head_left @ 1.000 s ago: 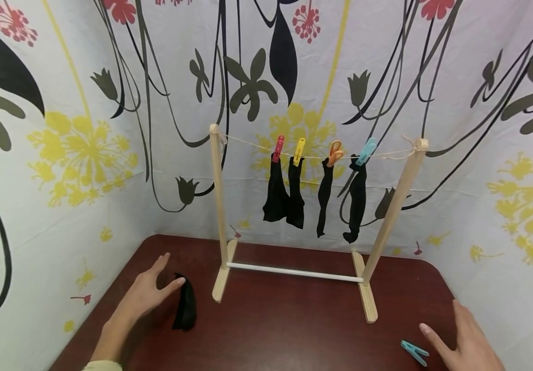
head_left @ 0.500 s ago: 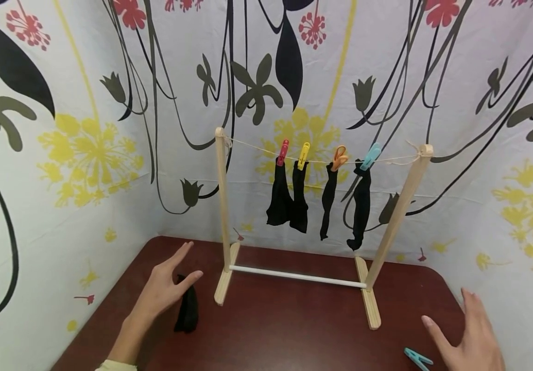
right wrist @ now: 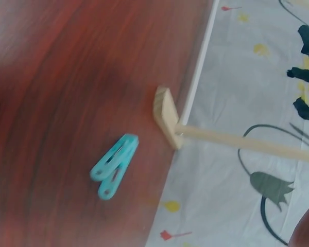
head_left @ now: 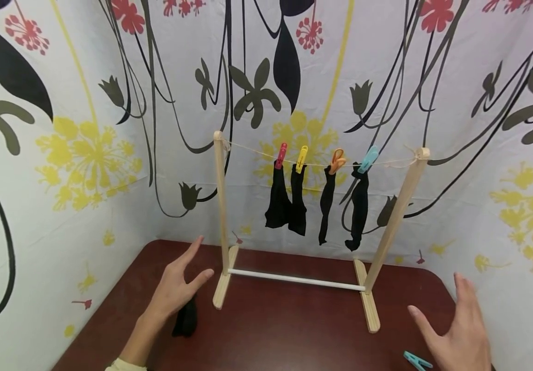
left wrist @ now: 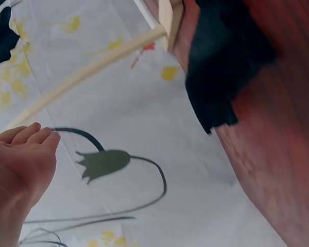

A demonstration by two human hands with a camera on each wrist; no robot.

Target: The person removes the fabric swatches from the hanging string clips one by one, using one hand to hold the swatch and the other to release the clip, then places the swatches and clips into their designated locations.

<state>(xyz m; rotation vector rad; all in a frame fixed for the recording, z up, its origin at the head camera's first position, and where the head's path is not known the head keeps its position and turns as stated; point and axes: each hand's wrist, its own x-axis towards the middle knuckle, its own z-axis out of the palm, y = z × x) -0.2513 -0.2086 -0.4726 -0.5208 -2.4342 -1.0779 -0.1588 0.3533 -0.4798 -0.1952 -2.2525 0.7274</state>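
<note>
My left hand (head_left: 173, 293) hovers over the table's left side, fingers spread and holding nothing, overlapping a black sock (head_left: 185, 319) in the head view. That sock lies on the table; the left wrist view shows its dark cloth (left wrist: 221, 56) near the rack foot. At the right, my right hand (head_left: 462, 330) is held with thumb and fingers apart, nothing in it. Beside it a light-blue clothespin (right wrist: 116, 164) lies on the table. Several black socks (head_left: 359, 206) hang from a string, pinned by a red (head_left: 281, 155), a yellow (head_left: 301, 158), an orange (head_left: 337, 161) and a blue clothespin (head_left: 368, 159).
A wooden drying rack stands at the back of the dark red table (head_left: 271, 330), with a left post (head_left: 221, 206), a leaning right post (head_left: 397, 221) and a white crossbar (head_left: 296, 280) low between its feet. A flower-patterned cloth (head_left: 169, 93) surrounds the table's back and sides.
My left hand has moved right and now covers the upper part of the table sock in the head view. My right hand has shifted slightly up. The hanging socks stay in place.
</note>
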